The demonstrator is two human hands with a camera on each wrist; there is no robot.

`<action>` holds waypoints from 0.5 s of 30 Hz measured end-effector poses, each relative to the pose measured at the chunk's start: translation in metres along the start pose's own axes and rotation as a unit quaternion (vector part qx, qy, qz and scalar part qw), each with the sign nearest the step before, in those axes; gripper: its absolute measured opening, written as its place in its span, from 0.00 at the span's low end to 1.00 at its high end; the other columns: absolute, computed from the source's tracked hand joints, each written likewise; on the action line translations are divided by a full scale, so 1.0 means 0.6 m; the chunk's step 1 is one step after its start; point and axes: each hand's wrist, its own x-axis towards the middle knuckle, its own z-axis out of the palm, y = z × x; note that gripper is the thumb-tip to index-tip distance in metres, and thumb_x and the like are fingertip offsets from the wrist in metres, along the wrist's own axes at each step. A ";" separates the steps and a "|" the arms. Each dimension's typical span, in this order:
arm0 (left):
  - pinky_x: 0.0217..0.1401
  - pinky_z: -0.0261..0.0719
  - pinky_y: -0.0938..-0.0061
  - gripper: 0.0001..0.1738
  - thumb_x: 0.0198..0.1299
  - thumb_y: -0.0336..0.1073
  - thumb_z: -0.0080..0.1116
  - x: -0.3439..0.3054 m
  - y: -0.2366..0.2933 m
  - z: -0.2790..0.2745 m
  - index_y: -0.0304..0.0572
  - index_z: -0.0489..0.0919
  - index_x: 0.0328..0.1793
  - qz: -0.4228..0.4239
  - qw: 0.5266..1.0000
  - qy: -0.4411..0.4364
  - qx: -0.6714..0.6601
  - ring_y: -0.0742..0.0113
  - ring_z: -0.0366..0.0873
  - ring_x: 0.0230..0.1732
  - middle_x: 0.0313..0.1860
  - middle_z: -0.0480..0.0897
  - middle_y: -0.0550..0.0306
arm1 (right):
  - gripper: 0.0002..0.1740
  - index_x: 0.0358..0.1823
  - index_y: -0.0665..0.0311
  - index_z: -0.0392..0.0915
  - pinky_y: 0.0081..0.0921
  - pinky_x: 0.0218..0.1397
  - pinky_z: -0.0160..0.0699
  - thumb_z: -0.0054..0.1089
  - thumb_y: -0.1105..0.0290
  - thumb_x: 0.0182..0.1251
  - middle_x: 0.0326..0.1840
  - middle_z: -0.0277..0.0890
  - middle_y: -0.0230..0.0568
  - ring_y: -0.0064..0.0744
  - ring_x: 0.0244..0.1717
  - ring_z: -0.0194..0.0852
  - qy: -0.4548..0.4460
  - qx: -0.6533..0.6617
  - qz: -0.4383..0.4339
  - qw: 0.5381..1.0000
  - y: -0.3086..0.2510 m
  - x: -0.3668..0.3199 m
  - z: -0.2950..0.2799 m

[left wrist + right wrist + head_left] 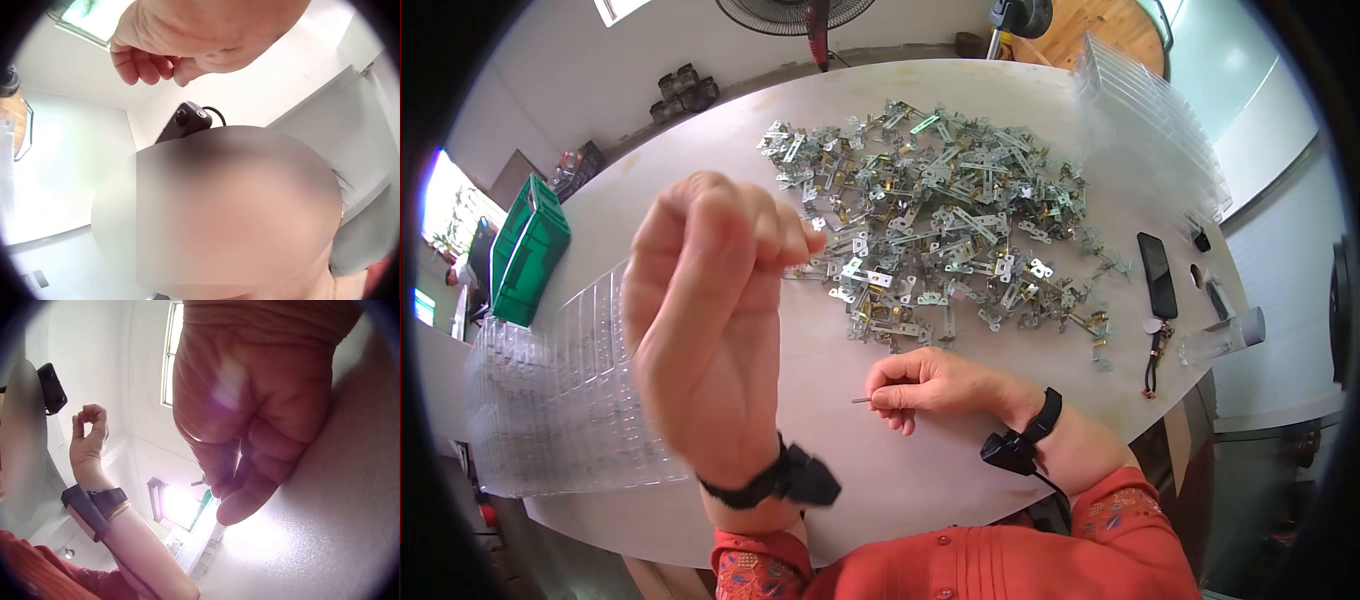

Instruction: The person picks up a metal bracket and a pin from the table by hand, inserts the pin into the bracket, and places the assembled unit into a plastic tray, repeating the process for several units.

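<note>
My left hand [710,320] is raised high over the table, close to the head camera. Its fingers curl toward the thumb, and nothing shows between them in the left wrist view. Low over the near part of the table, my right hand [932,384] pinches a thin metal pin [860,400] between thumb and forefinger, its end poking out to the left. The other end of the pin is hidden in the fingers. Beyond the right hand spreads a big heap of small metal brackets [940,220], some with brass-coloured parts.
Clear plastic trays [570,400] are stacked at the left, with more trays [1150,130] at the back right. A green crate [530,250] stands at the far left. A phone [1157,275], a keyring strap [1152,365] and a clear bottle [1222,338] lie along the right edge.
</note>
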 end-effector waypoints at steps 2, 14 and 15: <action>0.50 0.74 0.69 0.14 0.78 0.40 0.56 0.013 -0.033 -0.021 0.33 0.78 0.48 0.003 0.996 0.063 0.062 0.67 0.75 0.40 0.39 0.78 0.59 | 0.12 0.47 0.65 0.80 0.23 0.41 0.86 0.57 0.63 0.82 0.37 0.78 0.30 0.20 0.38 0.80 0.004 -0.012 -0.005 1.000 -0.005 -0.003 0.002; 0.58 0.77 0.62 0.12 0.67 0.33 0.61 -0.002 -0.189 -0.155 0.33 0.83 0.51 0.002 0.711 -0.032 0.702 0.51 0.81 0.50 0.52 0.83 0.45 | 0.13 0.48 0.66 0.80 0.23 0.42 0.87 0.58 0.62 0.80 0.39 0.79 0.32 0.21 0.39 0.82 -0.009 -0.038 -0.028 0.999 0.003 0.001 -0.005; 0.61 0.76 0.57 0.13 0.65 0.31 0.60 -0.002 -0.195 -0.160 0.33 0.82 0.53 -0.004 0.709 -0.055 0.703 0.45 0.79 0.55 0.54 0.83 0.43 | 0.13 0.48 0.66 0.80 0.23 0.42 0.87 0.58 0.62 0.80 0.39 0.79 0.32 0.21 0.39 0.82 -0.008 -0.040 -0.030 0.999 0.002 0.000 -0.006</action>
